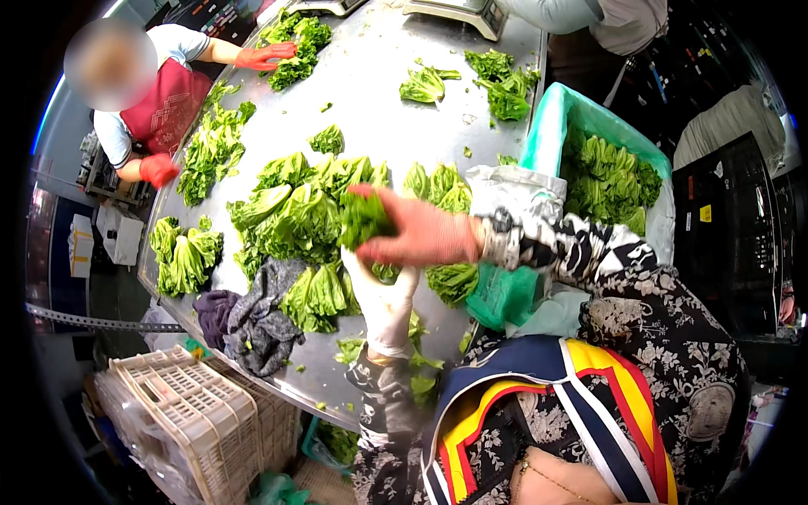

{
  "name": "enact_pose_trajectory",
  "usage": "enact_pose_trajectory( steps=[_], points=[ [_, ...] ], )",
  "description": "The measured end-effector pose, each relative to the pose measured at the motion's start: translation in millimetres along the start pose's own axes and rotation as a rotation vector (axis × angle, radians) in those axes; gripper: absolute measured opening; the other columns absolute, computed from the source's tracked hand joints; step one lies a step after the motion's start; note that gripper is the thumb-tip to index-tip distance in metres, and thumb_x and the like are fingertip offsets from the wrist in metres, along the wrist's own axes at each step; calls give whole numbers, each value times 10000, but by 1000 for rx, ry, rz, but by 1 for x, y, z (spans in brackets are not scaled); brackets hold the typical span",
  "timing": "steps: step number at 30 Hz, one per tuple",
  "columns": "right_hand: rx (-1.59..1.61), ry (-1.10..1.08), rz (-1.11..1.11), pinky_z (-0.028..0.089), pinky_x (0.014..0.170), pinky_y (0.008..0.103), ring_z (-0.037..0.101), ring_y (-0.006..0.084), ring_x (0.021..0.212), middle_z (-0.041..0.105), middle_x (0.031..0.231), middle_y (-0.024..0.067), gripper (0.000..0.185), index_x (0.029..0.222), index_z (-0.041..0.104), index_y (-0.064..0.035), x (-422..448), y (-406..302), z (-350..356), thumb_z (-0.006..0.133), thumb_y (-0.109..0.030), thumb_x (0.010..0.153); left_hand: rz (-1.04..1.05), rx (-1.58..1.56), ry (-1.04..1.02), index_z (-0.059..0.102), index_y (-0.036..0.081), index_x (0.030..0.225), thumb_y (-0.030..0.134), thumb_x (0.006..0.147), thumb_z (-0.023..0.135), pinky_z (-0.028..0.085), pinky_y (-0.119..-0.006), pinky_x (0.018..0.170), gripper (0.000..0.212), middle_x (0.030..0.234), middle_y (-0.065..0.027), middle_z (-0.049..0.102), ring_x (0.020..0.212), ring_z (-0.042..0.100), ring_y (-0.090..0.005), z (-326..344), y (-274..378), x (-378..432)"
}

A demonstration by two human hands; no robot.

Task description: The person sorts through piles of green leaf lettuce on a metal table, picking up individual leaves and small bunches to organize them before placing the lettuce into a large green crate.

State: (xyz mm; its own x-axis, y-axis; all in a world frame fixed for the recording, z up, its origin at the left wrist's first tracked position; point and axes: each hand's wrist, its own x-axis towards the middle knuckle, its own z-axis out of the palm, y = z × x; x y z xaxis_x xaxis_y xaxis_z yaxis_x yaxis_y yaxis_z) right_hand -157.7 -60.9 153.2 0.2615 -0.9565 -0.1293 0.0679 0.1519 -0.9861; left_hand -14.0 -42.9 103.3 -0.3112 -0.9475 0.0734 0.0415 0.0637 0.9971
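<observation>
My right hand [423,230], in a coral-red glove, is closed around a dark green leafy lettuce [363,221]. Just below it is my left hand [383,309] in a white glove, thumb and fingers spread and fingertips close under that lettuce; whether they grip it I cannot tell. To the left of both hands lies a large pile of lettuce heads [297,214] on the metal table [372,132]. More lettuce heads [439,186] lie beyond my right wrist, and one [451,284] sits beneath my right forearm.
A crate lined with green plastic [549,126] holds lettuce at right. Grey and purple cloths [265,319] lie at the table's left edge, above cream plastic crates [189,404]. Scales [464,16] stand at the far end. Across the table, a person in red gloves [265,57] touches lettuce.
</observation>
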Motion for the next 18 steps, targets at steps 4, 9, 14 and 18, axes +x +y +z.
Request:
enact_pose_trajectory(
  steps=[4,9,14,18],
  points=[
    [-513,254,-38,429,951,341,527,241,1091,525,1176,201,781,1379,236,5,41,-18,-95,652,-333,810,-105,-23,127,345,-39,1334,75,832,633,418,-314,928,589,1282,-150,442,1115,485,-226,25,23,25],
    [-1317,507,6,415,943,371,531,347,1063,559,1097,232,646,1232,422,28,117,21,-171,613,-384,774,-148,-105,357,564,-40,1089,4,863,560,482,-254,811,230,1032,-106,607,905,580,-160,8,-8,8],
    [-1675,565,371,280,1025,531,376,357,1225,378,1336,157,631,1365,300,-132,160,106,-266,411,-502,866,-41,229,422,584,-32,1034,-25,872,541,472,-236,760,167,999,-95,615,851,576,-143,-10,-30,-10],
    [-1828,474,353,303,1014,517,322,357,1295,266,1450,154,762,1434,230,-171,161,120,-244,460,-585,837,-32,422,593,587,-17,1005,-3,864,570,465,-230,728,142,955,-72,610,799,563,-125,-44,-36,-29]
  ],
)
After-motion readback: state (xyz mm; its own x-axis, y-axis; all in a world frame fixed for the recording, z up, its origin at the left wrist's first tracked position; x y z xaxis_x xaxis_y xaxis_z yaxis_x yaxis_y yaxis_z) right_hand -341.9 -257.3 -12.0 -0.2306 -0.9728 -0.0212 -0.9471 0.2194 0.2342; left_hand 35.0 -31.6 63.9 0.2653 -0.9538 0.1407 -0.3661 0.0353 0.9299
